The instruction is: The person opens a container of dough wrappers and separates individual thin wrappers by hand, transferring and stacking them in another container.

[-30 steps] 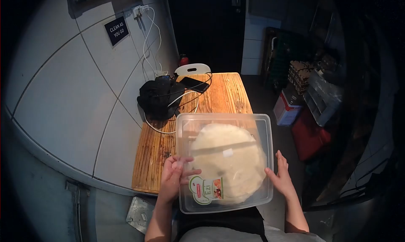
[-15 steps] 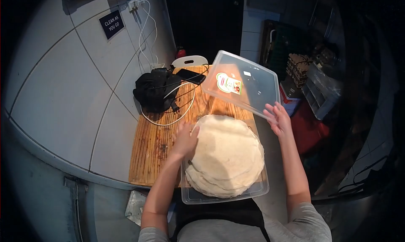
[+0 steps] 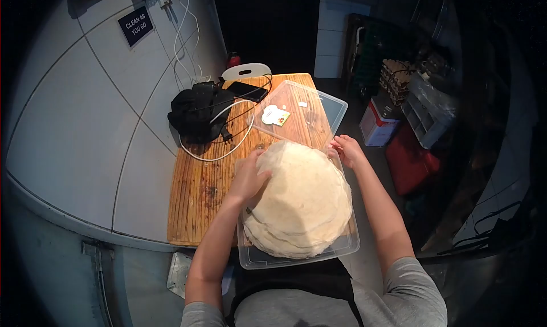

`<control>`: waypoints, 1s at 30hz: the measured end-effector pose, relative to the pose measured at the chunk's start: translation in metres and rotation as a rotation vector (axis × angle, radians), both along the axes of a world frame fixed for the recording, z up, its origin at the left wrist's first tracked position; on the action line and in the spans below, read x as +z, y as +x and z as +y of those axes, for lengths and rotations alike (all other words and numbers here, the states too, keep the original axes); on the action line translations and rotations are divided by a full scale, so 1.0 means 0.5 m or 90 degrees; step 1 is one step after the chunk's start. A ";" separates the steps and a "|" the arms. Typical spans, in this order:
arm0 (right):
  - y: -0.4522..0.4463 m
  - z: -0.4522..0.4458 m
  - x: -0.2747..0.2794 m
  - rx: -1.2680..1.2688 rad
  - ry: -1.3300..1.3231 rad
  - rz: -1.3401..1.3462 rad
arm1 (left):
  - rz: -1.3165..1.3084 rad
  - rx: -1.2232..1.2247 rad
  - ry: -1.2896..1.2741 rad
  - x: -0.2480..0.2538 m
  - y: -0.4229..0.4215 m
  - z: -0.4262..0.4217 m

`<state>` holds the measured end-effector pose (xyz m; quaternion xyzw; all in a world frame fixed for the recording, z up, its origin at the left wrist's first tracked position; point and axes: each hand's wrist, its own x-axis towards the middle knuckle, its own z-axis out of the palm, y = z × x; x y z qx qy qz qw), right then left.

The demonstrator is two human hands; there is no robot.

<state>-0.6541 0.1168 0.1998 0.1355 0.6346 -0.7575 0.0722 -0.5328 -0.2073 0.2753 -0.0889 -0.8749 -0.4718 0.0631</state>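
A thick stack of round, pale flatbread sheets (image 3: 299,201) fills a clear plastic container (image 3: 343,247) in front of me. On its left side is my left hand (image 3: 248,177), its thumb over the sheets' edge and its fingers around the container's rim. My right hand (image 3: 346,150) is at the far right corner of the container, fingers curled. The near corner of the clear lid (image 3: 322,102) is also there; which of the two the fingers hold is hidden. Beyond the stack, the lid lies on the wooden table with a label on it.
A black cloth bag (image 3: 196,113), cables and a phone (image 3: 248,91) lie on the wooden table (image 3: 196,207), left of the lid. The tiled wall (image 3: 94,122) borders the left side. Right of the table, a red-and-white box (image 3: 379,122) and a grey crate (image 3: 428,110) stand low.
The lid has come down from a tilted, raised position onto the table, further left. My right hand has moved left and its spread fingers have curled in. My left hand stays at the container's left side.
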 end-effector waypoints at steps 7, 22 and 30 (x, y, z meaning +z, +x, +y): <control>0.137 -0.101 0.163 0.203 0.125 0.255 | -0.095 -0.205 0.360 0.159 0.048 0.010; 0.410 0.192 0.238 -0.099 -0.280 0.429 | -0.093 0.031 -0.146 -0.050 0.074 0.000; 0.502 0.284 0.181 -0.021 -0.464 0.374 | -0.069 0.069 -0.236 0.008 0.037 0.033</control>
